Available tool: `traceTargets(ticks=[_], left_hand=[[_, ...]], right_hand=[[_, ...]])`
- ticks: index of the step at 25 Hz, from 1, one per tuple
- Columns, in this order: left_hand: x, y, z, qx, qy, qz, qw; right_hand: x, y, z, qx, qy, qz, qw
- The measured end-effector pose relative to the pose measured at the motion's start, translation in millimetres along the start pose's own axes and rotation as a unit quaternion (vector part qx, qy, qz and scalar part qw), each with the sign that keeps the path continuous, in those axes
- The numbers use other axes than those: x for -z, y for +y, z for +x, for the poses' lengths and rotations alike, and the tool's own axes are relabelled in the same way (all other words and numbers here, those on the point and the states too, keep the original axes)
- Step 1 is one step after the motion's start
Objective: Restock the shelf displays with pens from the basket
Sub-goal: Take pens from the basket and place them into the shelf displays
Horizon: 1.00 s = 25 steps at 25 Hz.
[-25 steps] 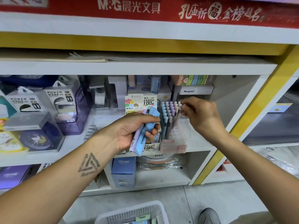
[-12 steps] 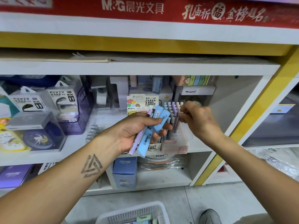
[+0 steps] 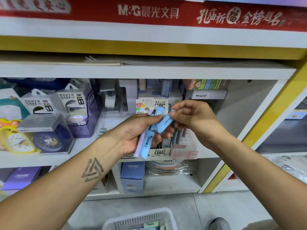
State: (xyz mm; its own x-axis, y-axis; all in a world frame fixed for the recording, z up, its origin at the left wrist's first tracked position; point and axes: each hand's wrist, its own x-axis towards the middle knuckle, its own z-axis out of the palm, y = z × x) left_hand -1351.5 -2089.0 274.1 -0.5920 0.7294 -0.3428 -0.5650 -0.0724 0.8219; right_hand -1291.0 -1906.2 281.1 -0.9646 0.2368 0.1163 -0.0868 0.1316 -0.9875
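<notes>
While the left hand (image 3: 134, 135) clutched a bundle of about four pens (image 3: 146, 141), three blue and one lilac, in front of the clear pen display (image 3: 184, 143), the right hand (image 3: 191, 117) pinched one blue pen (image 3: 166, 122) from it. Next it likely needed slotting upright into the display. One white basket (image 3: 132, 219) sat well below.

Both forearms are bare, with no sleeves, watch or rings showing. The left forearm (image 3: 69, 185) bears a dark tattoo (image 3: 92, 170) of interlocked triangles. At five o'clock, a grey shoe (image 3: 219, 224) shows.
</notes>
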Motion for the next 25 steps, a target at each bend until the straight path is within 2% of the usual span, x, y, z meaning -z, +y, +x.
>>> traceTargets(ticks=[2,3,5,6,7,10,11,12,15,16,17,19,20,22,25], left_hand=[[7.6,5.1,-4.7,-0.009,0.019,0.0,1.0],[11.5,7.7,-7.6,-0.016,0.029,0.005,0.999],[18.3,12.7,-13.9,-0.024,0.054,0.023,0.998],[20.9,15.1,-17.0,-0.026,0.067,0.033,0.997],[24.2,17.6,-20.2,-0.03,0.08,0.041,0.996],[34.8,25.4,-29.0,-0.048,0.109,0.075,0.99],[39.0,27.5,-31.4,-0.053,0.118,0.089,0.988],[43.3,29.6,-34.4,-0.055,0.126,0.097,0.986],[58.1,36.3,-43.7,-0.043,0.127,0.098,0.986],[63.8,39.1,-47.4,-0.039,0.127,0.091,0.987],[70.5,42.5,-50.5,-0.04,0.134,0.081,0.987],[84.8,48.9,-56.3,-0.051,0.161,0.06,0.984],[91.5,51.1,-58.9,-0.055,0.173,0.053,0.982],[101.6,53.3,-63.4,-0.056,0.185,0.048,0.98],[110.0,52.5,-68.2,-0.042,0.179,0.043,0.982]], right_hand=[[-2.7,-2.1,1.7,-0.001,0.008,0.045,0.999],[-4.5,-2.5,2.7,0.006,0.001,0.031,1.0],[-8.8,-2.4,4.7,0.056,-0.036,-0.078,0.995],[-11.7,-2.5,5.3,0.103,-0.058,-0.157,0.981],[-16.8,-3.1,5.4,0.161,-0.08,-0.242,0.953],[-38.7,-3.5,8.6,0.346,-0.114,-0.458,0.811],[-47.6,-4.4,9.7,0.371,-0.116,-0.482,0.785],[-55.9,-5.6,11.5,0.378,-0.124,-0.483,0.78],[-75.4,-8.7,17.7,0.333,-0.157,-0.452,0.812],[-80.0,-8.4,20.5,0.306,-0.152,-0.433,0.834],[-83.7,-8.3,22.7,0.258,-0.142,-0.395,0.87],[-91.9,-8.2,25.5,0.129,-0.144,-0.247,0.949],[-96.7,-7.4,26.7,0.079,-0.146,-0.175,0.971],[-103.0,-4.6,31.3,0.037,-0.137,-0.091,0.986],[-109.3,-0.3,37.3,0.027,-0.122,-0.06,0.99]])
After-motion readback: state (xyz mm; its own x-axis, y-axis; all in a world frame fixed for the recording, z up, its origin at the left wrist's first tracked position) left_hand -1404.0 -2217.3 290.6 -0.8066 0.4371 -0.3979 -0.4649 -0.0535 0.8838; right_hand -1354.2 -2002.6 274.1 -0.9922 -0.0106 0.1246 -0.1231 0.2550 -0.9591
